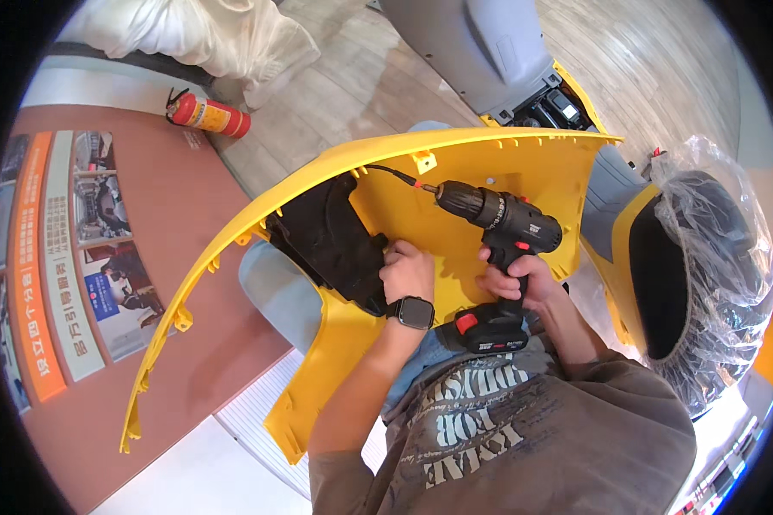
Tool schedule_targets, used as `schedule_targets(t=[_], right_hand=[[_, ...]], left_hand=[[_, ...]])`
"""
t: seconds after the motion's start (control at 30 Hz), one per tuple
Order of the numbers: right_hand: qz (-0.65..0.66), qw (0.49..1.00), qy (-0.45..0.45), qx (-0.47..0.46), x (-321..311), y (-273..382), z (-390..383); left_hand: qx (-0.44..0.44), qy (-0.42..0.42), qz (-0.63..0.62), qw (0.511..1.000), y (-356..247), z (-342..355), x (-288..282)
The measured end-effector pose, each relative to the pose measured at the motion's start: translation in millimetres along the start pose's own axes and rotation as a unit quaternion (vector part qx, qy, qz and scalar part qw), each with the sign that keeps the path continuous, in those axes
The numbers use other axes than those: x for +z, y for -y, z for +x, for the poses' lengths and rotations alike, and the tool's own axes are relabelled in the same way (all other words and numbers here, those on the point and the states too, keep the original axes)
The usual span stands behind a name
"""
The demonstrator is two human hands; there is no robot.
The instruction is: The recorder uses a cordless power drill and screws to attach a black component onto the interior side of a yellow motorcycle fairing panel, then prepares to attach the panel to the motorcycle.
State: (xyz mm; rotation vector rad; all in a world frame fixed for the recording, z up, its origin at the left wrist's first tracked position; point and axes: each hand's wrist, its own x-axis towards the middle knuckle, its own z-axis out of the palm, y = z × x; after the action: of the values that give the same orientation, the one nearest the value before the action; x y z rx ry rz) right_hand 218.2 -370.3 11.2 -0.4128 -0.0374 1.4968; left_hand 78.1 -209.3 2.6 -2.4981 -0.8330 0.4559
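Observation:
A large curved yellow plastic panel (335,163) rests across my lap, its inner side facing up. Against its inside sits a black molded plastic part (326,236). My left hand (408,273), with a watch on the wrist, is closed at the right edge of that black part; its fingertips are partly hidden. My right hand (524,279) is wrapped round the handle of a black cordless drill (498,215). The drill's bit points left, close to a thin black cable with a red bit near its end (395,174), by the panel's upper rim.
A red fire extinguisher (210,114) lies at the upper left, beside a brown board with printed pictures (202,318). Ahead is a grey and yellow vehicle body (481,51). At right stands a black seat wrapped in clear plastic (704,266). White cloth (223,39) hangs at the top left.

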Motion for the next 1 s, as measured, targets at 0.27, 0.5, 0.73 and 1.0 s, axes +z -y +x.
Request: schedule_targets(t=[0.27,0.5,0.73,1.0], right_hand=[[-0.002,1.0,0.008,0.002,-2.5,0.3,-4.4],[-0.023,0.998,0.015,-0.06,4.0,-2.4,-12.3],[-0.009,0.988,0.09,-0.121,0.9,2.0,-21.3],[-0.118,0.99,0.05,-0.055,20.0,13.9,-19.3]], left_hand=[[0.096,-0.034,-0.463,0.88,72.1,-12.3,-52.4],[0.068,0.231,-0.856,0.458,102.5,-0.1,-57.7],[0.051,0.28,-0.891,0.354,98.5,19.0,-43.6],[0.022,0.199,-0.977,0.074,99.2,26.9,-64.5]])
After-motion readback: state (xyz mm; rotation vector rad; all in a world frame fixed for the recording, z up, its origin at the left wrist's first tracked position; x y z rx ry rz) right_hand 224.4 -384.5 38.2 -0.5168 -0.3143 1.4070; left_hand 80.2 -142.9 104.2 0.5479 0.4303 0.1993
